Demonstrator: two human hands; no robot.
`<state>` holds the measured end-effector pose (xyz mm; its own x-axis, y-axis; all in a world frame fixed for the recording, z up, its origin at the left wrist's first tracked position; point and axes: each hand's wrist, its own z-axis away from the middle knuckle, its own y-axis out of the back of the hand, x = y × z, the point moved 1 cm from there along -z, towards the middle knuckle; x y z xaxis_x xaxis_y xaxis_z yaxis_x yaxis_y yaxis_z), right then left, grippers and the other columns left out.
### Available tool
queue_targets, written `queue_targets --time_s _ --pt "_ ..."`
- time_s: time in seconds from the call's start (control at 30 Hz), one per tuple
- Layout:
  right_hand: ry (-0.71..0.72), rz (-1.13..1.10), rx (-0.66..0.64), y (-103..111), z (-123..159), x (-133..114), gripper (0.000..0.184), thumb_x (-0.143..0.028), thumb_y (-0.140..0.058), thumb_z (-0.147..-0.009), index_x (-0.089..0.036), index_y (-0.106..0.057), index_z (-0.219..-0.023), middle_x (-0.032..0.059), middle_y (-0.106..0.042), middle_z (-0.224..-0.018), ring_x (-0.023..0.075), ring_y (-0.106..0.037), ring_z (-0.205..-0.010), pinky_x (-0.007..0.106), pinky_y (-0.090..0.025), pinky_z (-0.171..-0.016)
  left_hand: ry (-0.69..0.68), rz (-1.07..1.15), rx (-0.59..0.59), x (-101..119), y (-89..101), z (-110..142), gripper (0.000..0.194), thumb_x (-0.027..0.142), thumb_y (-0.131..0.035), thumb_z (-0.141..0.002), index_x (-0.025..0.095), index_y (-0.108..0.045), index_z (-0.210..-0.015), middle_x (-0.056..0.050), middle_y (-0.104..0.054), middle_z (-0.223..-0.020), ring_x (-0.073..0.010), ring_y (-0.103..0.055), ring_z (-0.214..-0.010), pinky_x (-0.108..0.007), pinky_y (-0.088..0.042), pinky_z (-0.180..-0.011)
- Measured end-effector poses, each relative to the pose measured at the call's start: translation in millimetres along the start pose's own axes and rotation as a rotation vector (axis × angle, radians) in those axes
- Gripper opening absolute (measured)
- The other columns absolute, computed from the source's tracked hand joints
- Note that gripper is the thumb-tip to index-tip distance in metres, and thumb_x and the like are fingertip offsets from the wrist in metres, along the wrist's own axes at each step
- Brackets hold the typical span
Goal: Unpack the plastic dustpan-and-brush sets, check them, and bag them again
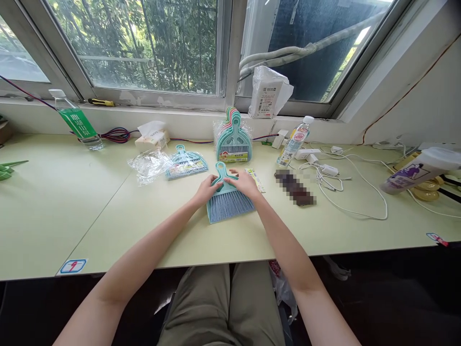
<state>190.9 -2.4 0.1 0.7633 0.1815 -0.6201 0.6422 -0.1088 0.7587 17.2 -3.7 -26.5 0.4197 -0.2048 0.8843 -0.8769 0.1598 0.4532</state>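
A small light-teal brush-and-dustpan set (230, 206) lies on the table before me, grey-blue bristles toward me and handle pointing away. My left hand (206, 191) grips the left side of its handle base with bent fingers. On the opposite side, my right hand (245, 183) has thumb and fingers closed on the same handle base. A yellow printed label card (256, 180) lies partly behind my right hand. Behind and to the left lies another teal brush-and-dustpan set (186, 163) with a label. A stack of similar sets (234, 139) stands in clear plastic against the wall.
Crumpled clear plastic (149, 166) and a tissue pack (153, 137) lie left. A green-labelled bottle (77, 122) leans at far left. Rightward are another bottle (295, 142), a pixelated dark object (295, 187), white cables (360, 211) and a white-purple container (421, 170). The table edge (173, 267) is near my lap.
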Motion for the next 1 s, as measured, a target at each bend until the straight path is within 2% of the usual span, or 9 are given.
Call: queue_targets --time_s 0.07,0.13,0.3,0.5,0.63,0.73,0.83,0.9,1.0 --pt "-0.012 -0.181 -0.180 0.6 -3.8 9.1 0.039 -0.051 -0.065 -0.082 -0.019 -0.073 -0.102 0.0041 -0.073 -0.098 0.0209 -0.065 -0.092 0.027 -0.047 -0.077 0.033 0.134 -0.060 3.8 0.5 1.8 0.032 0.047 -0.057 -0.080 0.020 -0.052 -0.094 -0.005 -0.064 -0.092 -0.0212 -0.059 -0.086 -0.032 -0.044 -0.074" --pt "-0.017 -0.313 -0.264 0.0 -5.7 14.6 0.044 -0.057 -0.066 -0.077 -0.016 -0.075 -0.090 0.0025 -0.072 -0.084 0.0193 -0.065 -0.081 0.025 -0.046 -0.069 0.061 0.198 -0.101 4.9 1.5 2.4 0.032 0.047 -0.059 -0.078 0.020 -0.050 -0.092 -0.004 -0.062 -0.087 -0.0191 -0.058 -0.081 -0.030 -0.043 -0.071" --pt "-0.092 -0.450 -0.195 -4.7 -5.8 13.9 0.041 -0.053 -0.076 -0.067 -0.015 -0.076 -0.082 0.0024 -0.070 -0.073 0.0183 -0.064 -0.073 0.024 -0.046 -0.062 0.014 0.167 -0.118 0.2 4.7 -1.0 0.031 0.047 -0.060 -0.078 0.021 -0.045 -0.088 -0.001 -0.060 -0.082 -0.0162 -0.054 -0.073 -0.029 -0.040 -0.067" --pt "-0.164 -0.512 -0.179 -9.6 -4.5 8.2 0.038 -0.048 -0.078 -0.067 -0.017 -0.077 -0.089 0.0046 -0.074 -0.086 0.0178 -0.068 -0.080 0.024 -0.051 -0.068 0.041 0.226 -0.095 8.0 10.3 0.9 0.030 0.044 -0.063 -0.076 0.021 -0.049 -0.090 0.000 -0.062 -0.078 -0.0161 -0.057 -0.071 -0.028 -0.041 -0.064" --pt "-0.150 -0.573 -0.158 -3.6 -8.9 11.1 0.040 -0.046 -0.072 -0.077 -0.014 -0.074 -0.100 0.0098 -0.075 -0.099 0.0197 -0.069 -0.088 0.026 -0.053 -0.074 0.176 0.360 -0.297 9.6 18.5 2.9 0.043 0.048 -0.072 -0.071 0.019 -0.061 -0.101 -0.007 -0.069 -0.098 -0.0242 -0.064 -0.090 -0.033 -0.049 -0.073" --pt "-0.090 -0.436 -0.055 11.8 -15.5 29.7 0.039 -0.042 -0.050 -0.094 -0.014 -0.070 -0.112 0.0109 -0.071 -0.116 0.0206 -0.066 -0.106 0.031 -0.051 -0.088 0.277 0.437 -0.382 1.9 21.0 1.8 0.051 0.048 -0.078 -0.065 0.016 -0.064 -0.102 -0.012 -0.069 -0.108 -0.0290 -0.065 -0.099 -0.036 -0.052 -0.080" --pt "-0.021 -0.029 0.098 27.0 -18.3 62.2 0.037 -0.021 -0.038 -0.098 -0.016 -0.064 -0.124 0.0098 -0.054 -0.143 0.0199 -0.043 -0.137 0.036 -0.033 -0.113 0.271 0.529 -0.250 -7.9 20.6 -3.7 0.052 0.050 -0.078 -0.066 0.016 -0.064 -0.103 -0.014 -0.068 -0.110 -0.0294 -0.066 -0.099 -0.037 -0.054 -0.080" --pt "-0.019 0.150 0.008 28.7 -17.6 83.8 0.040 -0.016 -0.041 -0.096 -0.017 -0.060 -0.131 0.0093 -0.040 -0.153 0.0216 -0.024 -0.148 0.040 -0.022 -0.119 0.244 0.594 -0.159 -13.7 20.9 -9.1 0.050 0.047 -0.077 -0.068 0.017 -0.063 -0.105 -0.014 -0.068 -0.112 -0.0276 -0.066 -0.099 -0.036 -0.055 -0.082" --pt "0.004 0.233 -0.100 22.1 -17.1 103.0 0.041 -0.028 -0.049 -0.096 -0.022 -0.055 -0.136 0.0085 -0.032 -0.158 0.0247 -0.013 -0.151 0.049 -0.014 -0.121 0.217 0.649 -0.016 -20.5 24.4 -17.0 0.044 0.040 -0.077 -0.070 0.018 -0.063 -0.105 -0.012 -0.068 -0.112 -0.0254 -0.066 -0.100 -0.036 -0.055 -0.087"
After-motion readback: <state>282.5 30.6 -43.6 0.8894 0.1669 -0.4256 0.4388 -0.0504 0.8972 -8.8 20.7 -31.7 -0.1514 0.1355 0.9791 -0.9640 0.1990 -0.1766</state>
